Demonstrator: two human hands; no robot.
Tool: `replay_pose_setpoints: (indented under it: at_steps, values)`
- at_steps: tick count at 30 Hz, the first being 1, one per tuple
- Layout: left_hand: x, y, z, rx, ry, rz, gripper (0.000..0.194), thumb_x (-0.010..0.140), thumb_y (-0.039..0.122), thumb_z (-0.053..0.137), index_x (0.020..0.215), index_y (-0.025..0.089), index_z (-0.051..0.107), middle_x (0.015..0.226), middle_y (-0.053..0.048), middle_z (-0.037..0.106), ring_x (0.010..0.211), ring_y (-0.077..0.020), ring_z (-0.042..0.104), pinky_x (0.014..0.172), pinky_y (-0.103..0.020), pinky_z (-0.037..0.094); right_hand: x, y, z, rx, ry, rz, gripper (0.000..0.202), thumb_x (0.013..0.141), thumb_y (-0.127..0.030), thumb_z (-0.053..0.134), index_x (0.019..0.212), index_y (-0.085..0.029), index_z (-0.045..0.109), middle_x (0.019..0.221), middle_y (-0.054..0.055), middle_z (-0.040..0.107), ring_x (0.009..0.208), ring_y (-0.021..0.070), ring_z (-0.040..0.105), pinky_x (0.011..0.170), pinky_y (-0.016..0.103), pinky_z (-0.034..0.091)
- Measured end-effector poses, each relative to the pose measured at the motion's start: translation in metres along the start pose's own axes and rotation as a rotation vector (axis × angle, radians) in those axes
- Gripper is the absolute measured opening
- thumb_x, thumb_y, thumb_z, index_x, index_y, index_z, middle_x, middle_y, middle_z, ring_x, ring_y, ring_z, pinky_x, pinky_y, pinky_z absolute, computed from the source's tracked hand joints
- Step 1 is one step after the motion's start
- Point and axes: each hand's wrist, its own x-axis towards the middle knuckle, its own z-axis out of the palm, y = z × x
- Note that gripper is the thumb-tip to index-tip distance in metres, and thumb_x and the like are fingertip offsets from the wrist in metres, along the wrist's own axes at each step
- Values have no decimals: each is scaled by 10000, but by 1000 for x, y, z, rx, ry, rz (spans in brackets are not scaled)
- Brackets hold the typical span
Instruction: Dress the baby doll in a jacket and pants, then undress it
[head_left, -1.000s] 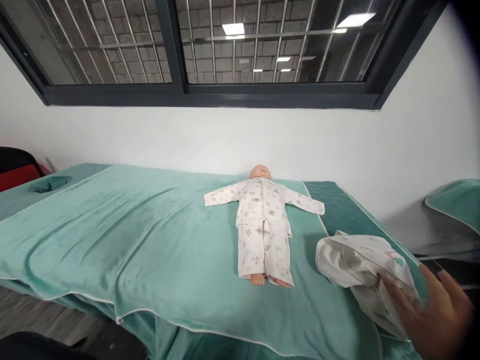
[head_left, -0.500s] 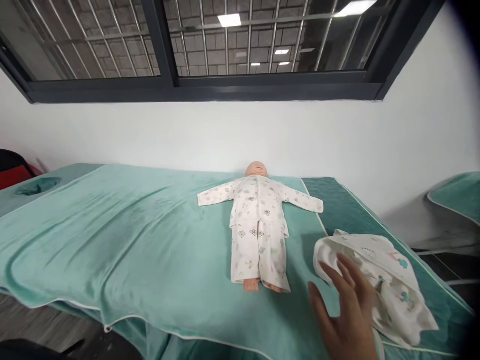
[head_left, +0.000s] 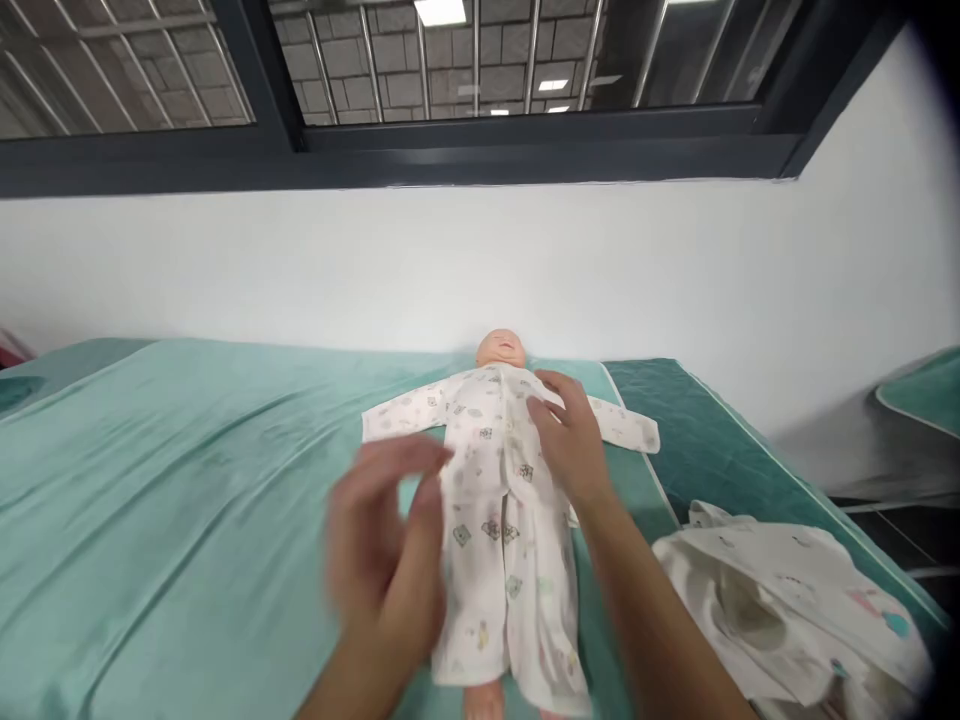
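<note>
A baby doll (head_left: 501, 349) lies on its back with its head toward the wall. It wears a white printed long-sleeved top (head_left: 480, 430) and matching trousers (head_left: 472, 600), and its arms are spread sideways. My right hand (head_left: 574, 440) is over the chest on the right side of the top, thumb and fingers a little apart; whether it touches the cloth I cannot tell. My left hand (head_left: 390, 540), smeared by motion, is beside the top and trousers on the left. Its fingers are curved, with a gap to the thumb, and nothing shows in them.
Under the doll is a green cover (head_left: 225, 500) spread over a bed or table. A crumpled white printed cloth (head_left: 810, 600) lies at the right. Behind stands a white wall (head_left: 375, 260) below a dark-framed barred window (head_left: 450, 155).
My right hand has moved from beside the crumpled cloth to the doll's chest. My left hand has come into view. The view has shifted closer to the doll.
</note>
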Motion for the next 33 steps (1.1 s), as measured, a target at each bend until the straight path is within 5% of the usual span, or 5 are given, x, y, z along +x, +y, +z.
replay_pose_setpoints:
  at_steps: [4,8,17,33]
  values:
    - [88,-48,85,-131,-93,-16,270,930,185,468,1132,262,631,1196,-36,669,1113,-201,619,950,-386,522,39,29,13,-83,-110,22,351,916,-385,516,1240,-282,603,1335,49,608,1274,260,512,1120,491,367]
    - [124,-86,130,-35,-210,5,261,922,186,471,1096,212,663,1166,-56,688,1151,-228,587,1019,-413,462,45,52,11,-115,-223,76,399,912,-454,538,1277,-303,592,1373,42,583,1303,275,490,1115,499,365]
    - [115,-98,135,77,-300,86,346,1003,322,418,1249,265,655,1385,-29,592,1320,-215,479,1138,-408,374,54,63,21,-61,-236,4,301,922,-421,534,1183,-297,619,1362,38,586,1297,247,496,1134,471,351]
    - [117,-97,136,113,-347,55,375,1003,342,405,1286,301,647,1406,-20,575,1319,-237,486,1143,-433,376,51,61,18,-93,-268,-44,293,956,-400,499,1203,-312,632,1395,34,567,1328,236,469,1159,478,322]
